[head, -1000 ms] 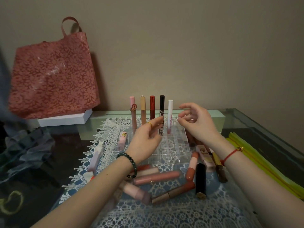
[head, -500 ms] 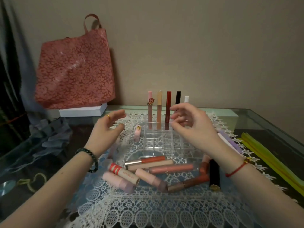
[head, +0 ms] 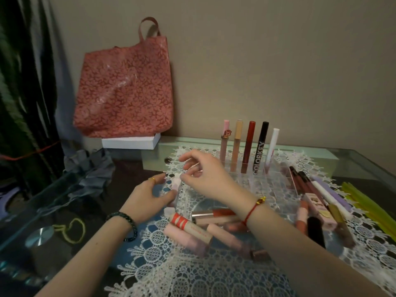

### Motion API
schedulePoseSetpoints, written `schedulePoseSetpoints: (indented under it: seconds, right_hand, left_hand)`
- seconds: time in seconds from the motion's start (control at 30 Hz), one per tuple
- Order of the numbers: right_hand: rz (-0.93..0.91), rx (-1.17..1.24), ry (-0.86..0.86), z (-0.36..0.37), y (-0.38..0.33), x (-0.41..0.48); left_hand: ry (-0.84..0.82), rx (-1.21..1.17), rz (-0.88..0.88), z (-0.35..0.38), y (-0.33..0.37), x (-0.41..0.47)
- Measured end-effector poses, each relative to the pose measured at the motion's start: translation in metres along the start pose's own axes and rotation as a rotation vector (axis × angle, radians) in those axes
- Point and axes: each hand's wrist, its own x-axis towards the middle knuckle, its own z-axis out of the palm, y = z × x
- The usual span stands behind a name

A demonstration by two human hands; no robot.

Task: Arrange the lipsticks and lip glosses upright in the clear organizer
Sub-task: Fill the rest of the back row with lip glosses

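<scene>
Organizer [head: 276, 185]: five tubes [head: 249, 146] upright in back row.
Left hand [head: 145, 200]: grasping pink tube [head: 176, 185].
Right hand [head: 205, 179]: fingertips at its top; grip unclear.

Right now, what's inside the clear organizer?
In the organizer, five upright tubes stand along the back row: pink, beige, red, black, white. Visible cells in front look empty. The right hand hides its near-left part.

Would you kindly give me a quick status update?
Left hand, right hand at pale pink tube, grip unclear. Five tubes upright in organizer. Nothing in the way.
</scene>
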Motion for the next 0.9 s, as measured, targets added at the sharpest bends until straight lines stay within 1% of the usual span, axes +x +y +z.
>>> schedulePoseSetpoints:
  seconds: [0.2, 0.33, 0.5, 0.57, 0.67, 0.8, 0.9]
  right_hand:
    - [0.148, -0.062, 0.026, 0.030, 0.010, 0.027]
    - [0.266, -0.100, 0.005, 0.042, 0.018, 0.033]
    - [0.351, 0.024, 0.038, 0.054, 0.026, 0.037]
    - [0.355, 0.098, 0.050, 0.054, 0.027, 0.037]
    - [0.332, 0.220, 0.086, 0.050, 0.026, 0.035]
    - [0.233, 0.320, 0.195, 0.044, 0.018, 0.032]
    - [0.172, 0.382, 0.223, 0.033, 0.009, 0.027]
  left_hand:
    - [-0.015, 0.102, 0.030, 0.001, 0.003, -0.003]
    - [-0.020, 0.083, 0.022, 0.003, 0.000, -0.002]
    - [-0.035, 0.045, -0.013, 0.005, -0.005, 0.002]
    - [-0.014, 0.017, -0.012, 0.005, -0.002, 0.001]
    - [0.032, 0.019, 0.038, 0.004, 0.007, -0.005]
    - [0.123, -0.055, 0.112, 0.003, 0.009, -0.007]
    - [0.152, -0.131, 0.148, 0.004, 0.010, -0.009]
